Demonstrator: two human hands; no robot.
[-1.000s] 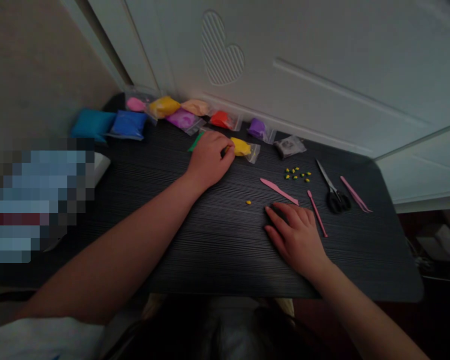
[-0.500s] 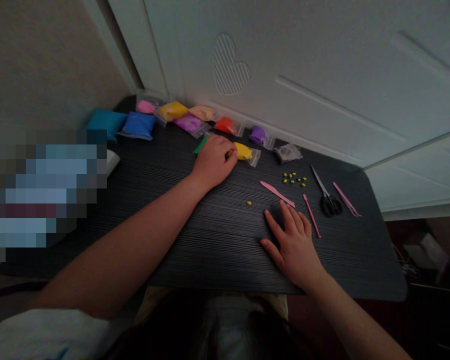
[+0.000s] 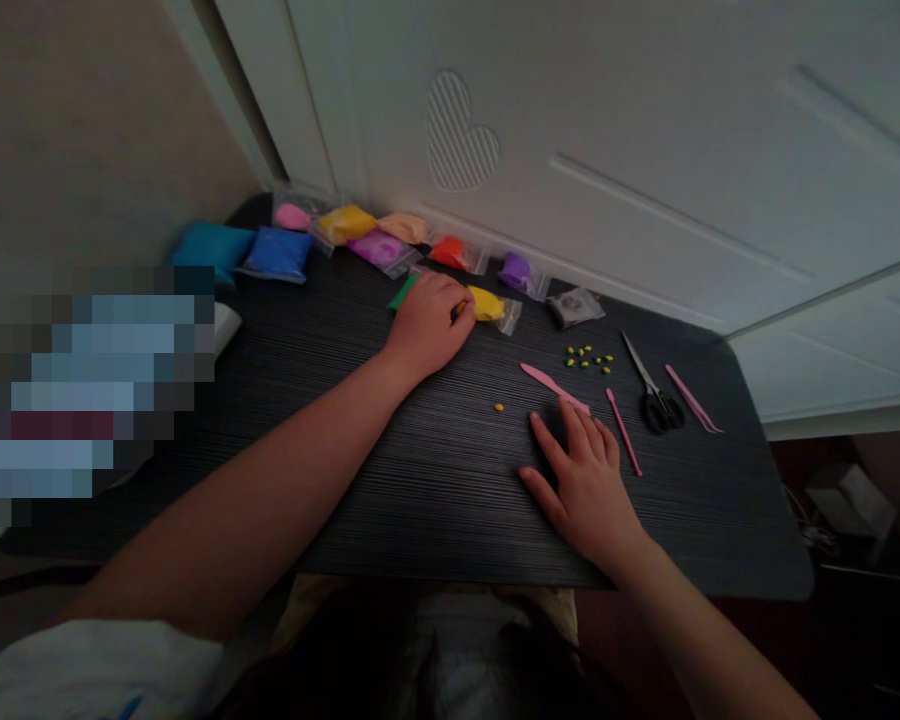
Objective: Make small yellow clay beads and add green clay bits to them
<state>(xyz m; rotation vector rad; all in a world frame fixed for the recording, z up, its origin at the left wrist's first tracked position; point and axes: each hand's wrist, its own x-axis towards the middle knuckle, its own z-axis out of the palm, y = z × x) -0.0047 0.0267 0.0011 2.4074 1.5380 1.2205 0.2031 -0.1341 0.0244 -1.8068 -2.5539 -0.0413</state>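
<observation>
My left hand (image 3: 431, 322) lies over a green packet (image 3: 403, 292) and beside a packet of yellow clay (image 3: 486, 304). Its fingers are curled, thumb and forefinger close together, with a dark gap and a bit of yellow at the tips; what they hold is hidden. Palm down and fingers spread, my right hand (image 3: 589, 480) rests on the table. Its middle fingertip reaches the end of a pink plastic knife (image 3: 549, 380). A small yellow piece (image 3: 499, 407) lies left of that hand. Beyond the knife sit several tiny yellow-and-green pieces (image 3: 585, 364).
Right of my hand lie a thin pink modelling tool (image 3: 624, 432), black-handled scissors (image 3: 654, 395) and pink tweezers (image 3: 691, 398). Along the back are blue (image 3: 277, 252), purple (image 3: 517, 270), red (image 3: 451, 250) and grey (image 3: 576, 306) packets. A white panel (image 3: 630, 130) borders the dark table (image 3: 390, 500).
My right hand's thumb and forefinger have shifted very slightly left and up. My left hand and the things on the table stay put.
</observation>
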